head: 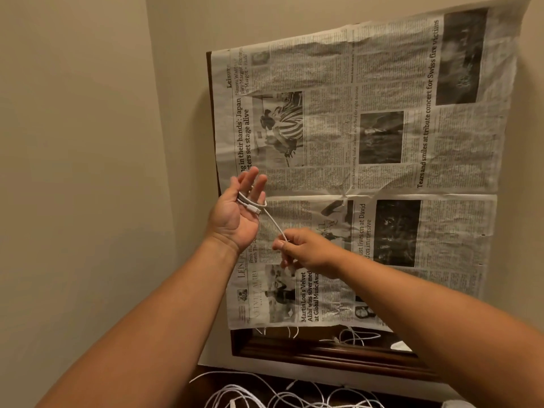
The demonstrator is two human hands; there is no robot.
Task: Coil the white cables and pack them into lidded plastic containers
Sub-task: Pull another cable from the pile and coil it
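A white cable [272, 220] is looped around the fingers of my left hand [238, 212], which is raised palm-up with fingers spread; its plug end lies on the palm. The cable runs down and right to my right hand [306, 250], which pinches it between thumb and fingers. Both hands are held up in front of the newspaper. A tangle of more loose white cables [282, 394] lies on the dark surface at the bottom edge. No plastic container is clearly in view.
A newspaper sheet [382, 142] covers a dark wood-framed mirror [323, 353] on the beige wall; the uncovered strip below reflects cables. A wall corner stands at the left. A pale object [459, 403] shows at the bottom right edge.
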